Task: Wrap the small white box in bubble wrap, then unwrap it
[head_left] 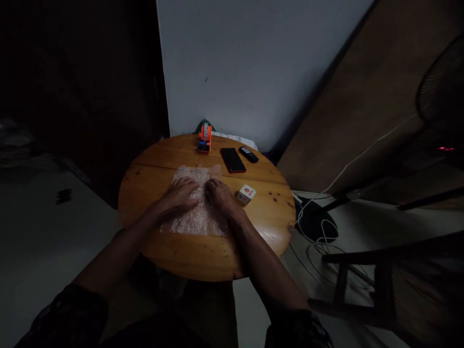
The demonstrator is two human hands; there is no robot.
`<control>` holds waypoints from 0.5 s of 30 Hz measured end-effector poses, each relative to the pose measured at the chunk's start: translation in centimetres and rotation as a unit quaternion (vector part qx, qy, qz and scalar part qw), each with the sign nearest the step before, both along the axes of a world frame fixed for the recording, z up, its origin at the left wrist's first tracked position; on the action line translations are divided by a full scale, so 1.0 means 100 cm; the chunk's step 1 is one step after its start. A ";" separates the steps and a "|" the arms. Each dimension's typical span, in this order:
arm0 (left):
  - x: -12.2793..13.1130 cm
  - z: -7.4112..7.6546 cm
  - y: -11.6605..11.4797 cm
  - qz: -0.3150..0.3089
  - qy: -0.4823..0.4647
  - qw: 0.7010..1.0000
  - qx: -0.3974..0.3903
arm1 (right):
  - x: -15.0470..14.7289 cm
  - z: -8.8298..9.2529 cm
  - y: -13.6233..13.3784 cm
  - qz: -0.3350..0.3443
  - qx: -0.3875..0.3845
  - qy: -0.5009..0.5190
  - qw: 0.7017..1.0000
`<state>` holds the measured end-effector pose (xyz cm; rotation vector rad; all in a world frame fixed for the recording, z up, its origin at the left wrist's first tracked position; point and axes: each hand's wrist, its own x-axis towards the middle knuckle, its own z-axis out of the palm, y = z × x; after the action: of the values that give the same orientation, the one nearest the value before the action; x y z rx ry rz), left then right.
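Observation:
A sheet of clear bubble wrap (194,221) lies spread over the near middle of the round wooden table (195,256). Flat on its left half rests my left hand (181,193), open, with the fingers stretched out. My right hand (219,195) is on the right half, its fingers curled down and closed on the bubble wrap. Just to the right of that hand stands a small white box (246,194) with a red mark on top.
Toward the back are an orange tape dispenser (205,139), a dark smartphone (233,160) and a small black keypad phone (248,154). A white wall (253,63) rises behind the table. On the right are a fan (442,92), loose white cables (326,237) and a dark wooden stool (362,258).

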<state>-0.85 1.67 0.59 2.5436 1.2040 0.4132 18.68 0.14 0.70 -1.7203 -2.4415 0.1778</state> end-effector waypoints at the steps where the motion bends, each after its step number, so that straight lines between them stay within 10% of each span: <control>1: -0.001 -0.004 0.003 0.005 0.017 1.000 -0.008 | 0.002 0.001 0.000 -0.008 -0.001 -0.005 1.000; 15: -0.011 -0.015 0.009 0.024 0.044 0.998 -0.035 | 0.006 0.008 -0.005 -0.064 -0.009 -0.056 0.996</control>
<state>-2.00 2.61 -0.89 2.5015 1.2885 0.2664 19.29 -0.40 1.53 -1.9377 -2.4003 0.0923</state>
